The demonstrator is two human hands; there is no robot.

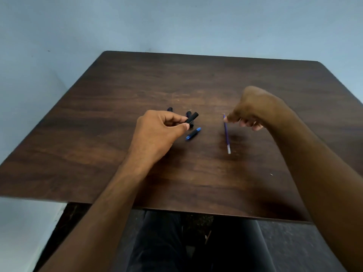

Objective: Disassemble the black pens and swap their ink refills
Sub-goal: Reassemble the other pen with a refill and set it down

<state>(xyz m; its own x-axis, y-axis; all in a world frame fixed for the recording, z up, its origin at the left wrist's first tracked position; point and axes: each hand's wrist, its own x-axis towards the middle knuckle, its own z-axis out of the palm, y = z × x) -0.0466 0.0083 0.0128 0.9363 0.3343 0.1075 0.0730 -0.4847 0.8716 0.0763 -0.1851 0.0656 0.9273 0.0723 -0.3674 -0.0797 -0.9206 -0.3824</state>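
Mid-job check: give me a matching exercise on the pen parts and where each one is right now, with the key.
Things:
1. short black pen barrel piece
2. thin blue ink refill
3. small black-and-blue pen section
4. dark brown wooden table

States:
A. lying loose on the tabletop between the two hands
B. pinched by the left hand
C. carries everything
D. its top end pinched by the right hand, its lower end toward the person

Pairs: 1-B, 2-D, 3-A, 4-C

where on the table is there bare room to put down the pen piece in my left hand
Bare wood lies along the near edge of the dark wooden table, and across its far half beyond both hands. It is crowded mid-table: the left hand holds a black pen barrel over other black pieces, a blue-tipped piece and the purple refill.
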